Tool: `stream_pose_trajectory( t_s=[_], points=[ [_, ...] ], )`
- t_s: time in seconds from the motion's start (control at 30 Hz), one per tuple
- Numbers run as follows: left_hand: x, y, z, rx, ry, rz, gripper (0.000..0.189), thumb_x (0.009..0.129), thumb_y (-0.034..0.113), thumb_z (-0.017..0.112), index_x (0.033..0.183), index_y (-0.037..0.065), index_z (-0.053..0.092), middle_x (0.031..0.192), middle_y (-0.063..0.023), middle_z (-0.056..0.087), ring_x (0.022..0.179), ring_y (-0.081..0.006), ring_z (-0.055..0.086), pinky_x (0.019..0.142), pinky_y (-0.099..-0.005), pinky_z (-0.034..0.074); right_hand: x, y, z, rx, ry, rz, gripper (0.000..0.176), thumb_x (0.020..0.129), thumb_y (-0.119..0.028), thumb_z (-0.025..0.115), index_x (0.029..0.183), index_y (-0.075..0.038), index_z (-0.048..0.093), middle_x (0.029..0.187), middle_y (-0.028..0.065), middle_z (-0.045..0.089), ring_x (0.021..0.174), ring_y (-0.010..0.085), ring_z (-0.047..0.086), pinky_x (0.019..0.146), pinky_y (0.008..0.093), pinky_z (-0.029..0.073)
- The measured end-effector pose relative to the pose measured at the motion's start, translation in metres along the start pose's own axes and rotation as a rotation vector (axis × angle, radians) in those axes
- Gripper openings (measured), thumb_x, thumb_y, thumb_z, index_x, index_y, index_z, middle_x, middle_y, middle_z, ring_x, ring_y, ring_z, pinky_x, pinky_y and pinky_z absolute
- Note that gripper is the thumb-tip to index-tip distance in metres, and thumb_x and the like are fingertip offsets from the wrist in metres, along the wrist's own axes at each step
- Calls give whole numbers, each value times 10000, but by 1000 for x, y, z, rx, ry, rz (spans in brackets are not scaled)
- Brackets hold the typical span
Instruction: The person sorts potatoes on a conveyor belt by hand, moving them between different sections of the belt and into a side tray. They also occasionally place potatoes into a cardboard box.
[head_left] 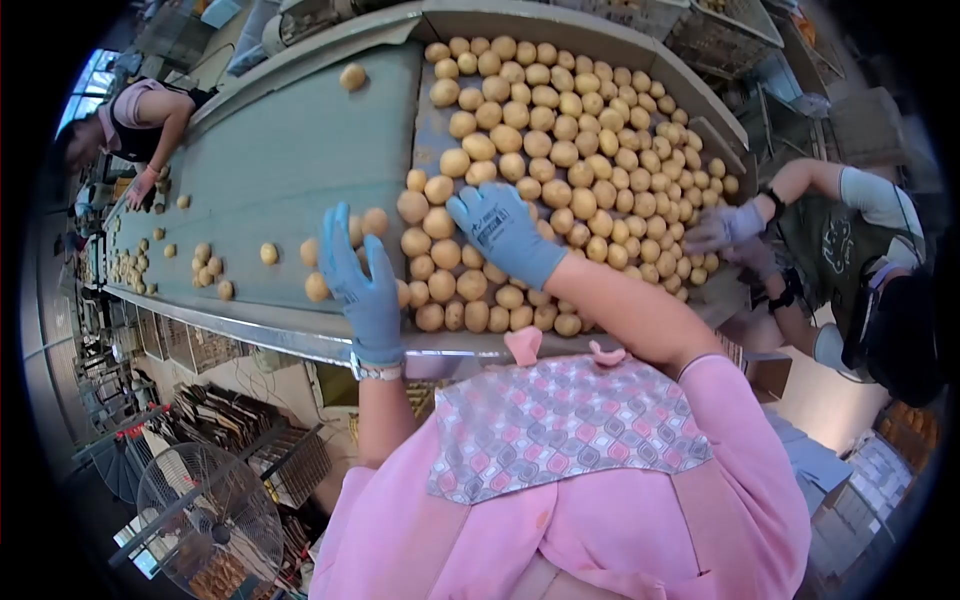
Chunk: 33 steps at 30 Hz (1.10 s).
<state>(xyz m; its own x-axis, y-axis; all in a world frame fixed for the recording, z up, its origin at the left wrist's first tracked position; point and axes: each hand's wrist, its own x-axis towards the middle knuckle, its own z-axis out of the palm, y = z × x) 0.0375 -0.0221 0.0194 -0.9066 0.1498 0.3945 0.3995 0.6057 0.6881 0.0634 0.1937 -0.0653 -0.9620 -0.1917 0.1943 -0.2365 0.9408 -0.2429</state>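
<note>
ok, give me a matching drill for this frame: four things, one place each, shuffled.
1 left hand
2 right hand
3 co-worker's grey-gloved hand
4 fan

A below the belt, lower left
B spread flat on the pile of yellow produce
C far right edge of the pile
D left edge of the pile, by the belt's near rim

Pairs: 1-D, 2-B, 3-C, 4-A

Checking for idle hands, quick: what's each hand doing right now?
Left hand: open, fingers spread beside potatoes.
Right hand: open, flat on the potatoes.
</note>
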Motion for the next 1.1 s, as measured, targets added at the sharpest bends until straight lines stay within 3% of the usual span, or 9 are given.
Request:
stream_pose_trajectory(
  t_s=[0.13,0.27,0.37,0.43,0.53,0.63,0.83,0.97,1.1],
  points=[
    [-2,11,-3,-304,-267,-236,644,999,115,682,1589,8,447,1489,-149,577,1241,-218,601,1011,-354,536,-8,-3,-14,548,312,60,562,919,-265,762,1424,-67,615,1270,182,682,1101,338,669,942,441,549],
    [-1,27,1,-405,-484,-121,762,974,148,738,1633,25,376,1509,-138,554,1353,-230,554,1105,-377,492,1,-12,-74,1140,-144,43,747,936,-248,797,1587,-55,485,1463,148,637,1297,215,624,1094,376,517],
    [-1,5,4,-614,-609,-303,685,972,201,773,1556,4,476,1496,-176,600,1430,-255,526,1173,-396,458,0,7,-99,1027,-202,60,623,968,-200,746,1528,-24,539,1385,181,674,1255,257,659,1080,382,525],
    [2,4,7,-521,-502,-54,606,995,178,741,1527,4,508,1481,-153,616,1409,-256,548,1171,-376,457,20,37,-98,953,-202,-13,544,988,-169,711,1489,-4,575,1334,204,699,1228,286,682,1071,386,531],
    [6,19,-17,-488,-514,-38,584,1009,196,726,1526,21,517,1462,-130,622,1389,-260,564,1177,-362,442,38,132,-55,446,278,121,403,969,-115,681,1365,-41,664,1252,191,723,1152,320,697,1033,409,541],
    [-5,18,-26,-717,-448,-84,583,1025,260,716,1525,36,519,1462,-133,616,1372,-258,578,1168,-361,449,36,164,-37,102,98,285,415,928,-128,715,1332,-45,666,1231,186,710,1141,331,684,1019,423,537],
    [22,45,-47,-413,-473,-331,487,1058,283,653,1458,17,575,1435,-105,601,1262,-218,620,1120,-348,484,43,165,-29,-38,26,344,446,847,-153,784,1266,-53,669,1190,175,685,1118,354,658,989,449,528],
    [4,37,-27,-1218,-374,-681,469,1111,369,563,1471,69,539,1323,-79,617,1292,-196,572,1151,-387,450,36,163,-54,-1,100,305,471,792,-170,829,1222,-59,670,1163,168,667,1103,369,640,969,467,522],
    [-18,33,8,-1854,-241,-878,554,1116,409,520,1564,89,458,1564,-139,490,1456,-295,476,1233,-511,381,14,86,-102,435,151,66,576,789,-160,863,1317,-50,661,1198,158,666,1104,365,636,995,449,517]
  ],
)
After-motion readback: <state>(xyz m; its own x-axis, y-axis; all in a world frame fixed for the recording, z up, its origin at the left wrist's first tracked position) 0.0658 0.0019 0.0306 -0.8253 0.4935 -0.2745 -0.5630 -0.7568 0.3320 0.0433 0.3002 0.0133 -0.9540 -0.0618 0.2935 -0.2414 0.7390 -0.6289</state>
